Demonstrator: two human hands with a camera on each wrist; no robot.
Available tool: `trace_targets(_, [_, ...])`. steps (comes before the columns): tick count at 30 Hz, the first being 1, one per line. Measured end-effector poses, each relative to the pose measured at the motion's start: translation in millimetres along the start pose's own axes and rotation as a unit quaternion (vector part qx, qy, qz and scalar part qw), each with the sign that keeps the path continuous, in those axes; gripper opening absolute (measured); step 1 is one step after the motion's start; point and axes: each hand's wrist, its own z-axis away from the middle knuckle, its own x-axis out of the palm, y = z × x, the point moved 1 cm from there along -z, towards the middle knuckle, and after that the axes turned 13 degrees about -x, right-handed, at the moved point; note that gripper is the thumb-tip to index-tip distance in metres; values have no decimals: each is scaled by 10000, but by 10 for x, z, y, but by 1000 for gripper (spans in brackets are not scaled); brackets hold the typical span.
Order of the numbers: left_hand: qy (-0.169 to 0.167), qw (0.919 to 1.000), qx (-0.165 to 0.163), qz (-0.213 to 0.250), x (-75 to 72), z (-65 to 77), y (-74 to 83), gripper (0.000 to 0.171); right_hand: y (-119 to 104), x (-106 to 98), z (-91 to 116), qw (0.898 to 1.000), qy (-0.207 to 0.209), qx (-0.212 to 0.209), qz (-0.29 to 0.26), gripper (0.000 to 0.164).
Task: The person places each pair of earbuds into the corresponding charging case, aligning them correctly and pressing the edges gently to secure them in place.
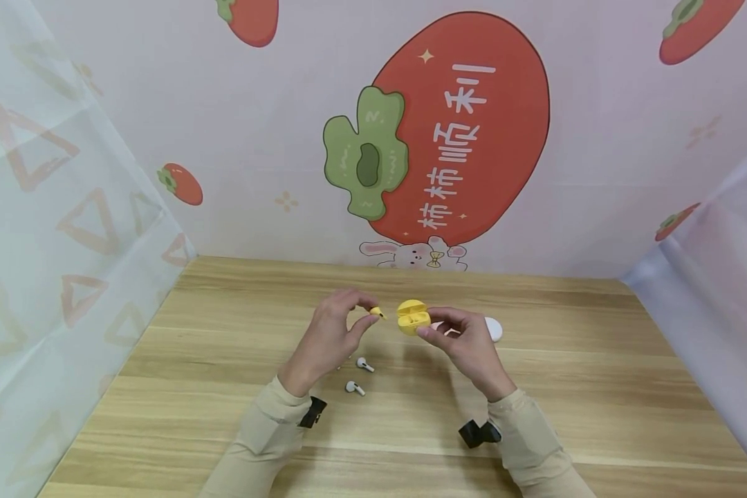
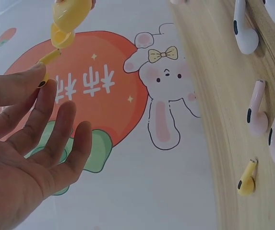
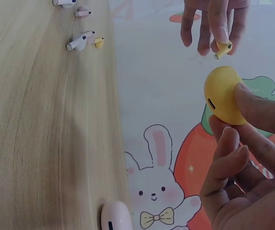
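Note:
Between thumb and index finger, my left hand [image 1: 330,332] pinches a yellow earbud [image 1: 376,313], its stem pointing toward the case. The other left fingers are spread loosely in the left wrist view. My right hand [image 1: 475,346] grips a yellow earbud charging case [image 1: 413,322] by its side, with the lid raised. The case is held above the table, a short gap to the right of the earbud. In the right wrist view the smooth back of the case [image 3: 222,93] shows, and its inside is hidden.
White earbuds [image 1: 354,388] lie on the wooden table below my left hand. Pink earbuds [image 2: 257,112] and another yellow earbud [image 2: 246,182] lie there too. Beyond my right hand are a white case [image 1: 494,330] and a pink case [image 3: 116,216]. A printed backdrop [image 1: 274,228] stands behind.

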Motion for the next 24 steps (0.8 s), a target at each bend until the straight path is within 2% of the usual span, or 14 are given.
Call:
trace_targets(12, [-1,9997,204,154,46,8,39,18,-14,25,3,9999,-58,-71,-102,31])
trace_targets(24, [225,9992,282,183,115,18,53,16,-49,53,21,9998,-91,-47,-172,31])
